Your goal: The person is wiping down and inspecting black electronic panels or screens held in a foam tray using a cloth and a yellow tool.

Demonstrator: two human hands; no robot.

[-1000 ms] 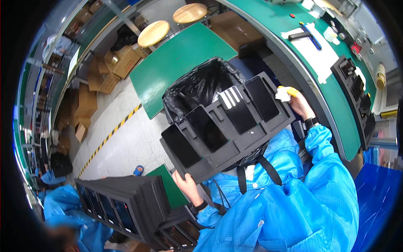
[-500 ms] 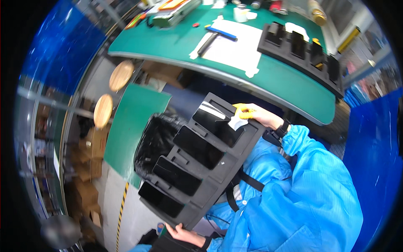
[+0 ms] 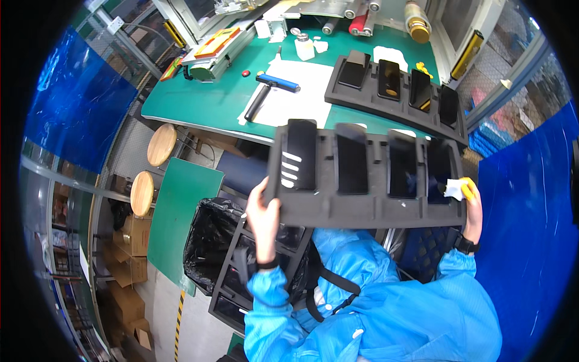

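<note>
A dark grey foam tray (image 3: 371, 211) is held up in front of me, level with the table's near edge. Several black phone-sized glass panels (image 3: 351, 160) lie in its slots; the leftmost carries reflected light stripes. My left hand (image 3: 263, 217) grips the tray's left end, thumb on the near side. Around the right end, my right hand (image 3: 473, 208) is closed, with yellow finger covers on its fingertips. A small white wipe (image 3: 453, 189) is pinched there against the tray's corner.
A similar tray of panels (image 3: 371, 95) rests on the green table (image 3: 199, 99), right of a blue roller (image 3: 278, 82) on white paper. Below left stand a black-lined bin (image 3: 202, 241) and another dark tray (image 3: 222, 308). Wooden stools (image 3: 161, 145) stand at the left.
The tray has swung from a steep slant to nearly level, rising toward the table. My left hand has come up with its end. The tray beside the bin has come into sight.
</note>
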